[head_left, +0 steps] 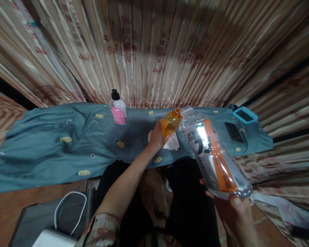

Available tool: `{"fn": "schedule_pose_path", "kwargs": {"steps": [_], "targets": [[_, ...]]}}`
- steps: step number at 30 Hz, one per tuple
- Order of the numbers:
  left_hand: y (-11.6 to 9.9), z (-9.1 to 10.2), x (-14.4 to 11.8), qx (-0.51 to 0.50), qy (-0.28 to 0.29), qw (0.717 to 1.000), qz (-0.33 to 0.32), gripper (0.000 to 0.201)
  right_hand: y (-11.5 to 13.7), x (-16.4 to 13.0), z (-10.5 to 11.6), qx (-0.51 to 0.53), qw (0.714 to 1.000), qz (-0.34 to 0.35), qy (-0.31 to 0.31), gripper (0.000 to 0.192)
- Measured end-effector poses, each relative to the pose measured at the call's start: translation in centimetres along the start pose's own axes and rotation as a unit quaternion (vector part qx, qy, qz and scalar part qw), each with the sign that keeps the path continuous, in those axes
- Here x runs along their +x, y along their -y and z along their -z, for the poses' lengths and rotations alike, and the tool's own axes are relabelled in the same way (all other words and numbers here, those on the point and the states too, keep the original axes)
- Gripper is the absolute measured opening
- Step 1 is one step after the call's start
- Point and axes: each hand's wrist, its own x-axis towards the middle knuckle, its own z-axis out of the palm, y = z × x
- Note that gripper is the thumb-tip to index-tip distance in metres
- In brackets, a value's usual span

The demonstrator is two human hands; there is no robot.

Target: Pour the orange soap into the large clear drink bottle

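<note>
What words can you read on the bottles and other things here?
"魔": the one large dark character I can read, on the white and orange label of the big clear bottle that the right hand holds by its base.
Rest of that label: too blurred to read.
Pink label on the small pump bottle: too small to read.
Red marks on the striped curtain: blurred, unreadable.

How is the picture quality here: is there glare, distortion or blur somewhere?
In the head view, a bright glare spot sits on the clear bottle held by the right hand; the wide lens bends the striped curtain outward and curves the blue cloth; the corners look smeared, while the orange container in the left hand stays fairly sharp.
</note>
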Motion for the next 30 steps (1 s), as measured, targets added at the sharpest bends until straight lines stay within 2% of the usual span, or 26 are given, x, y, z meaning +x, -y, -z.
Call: {"fn": "schedule_pose_path", "kwargs": {"steps": [8,13,21,30], "targets": [[1.3,-0.6,0.0,-0.006,-0.010,0.999,-0.043,0.063,0.2,-0.1,-0.2,0.002,1.000,-0.002,0.001,0.065],[1.3,-0.7,0.1,-0.011,-0.010,1.000,-0.027,0.065,0.1,0.0,0.0,0.001,1.000,0.004,0.009,0.062],[-0.5,0.0,0.1,-0.014,-0.001,1.000,0.005,0.055,-0.2,0.0,0.4,-0.013,1.000,0.006,0.016,0.060],[-0.1,-0.2,0.0,-0.016,-0.001,1.000,0.016,0.063,-0.2,-0.1,0.5,-0.009,1.000,-0.005,0.008,0.063]]}}
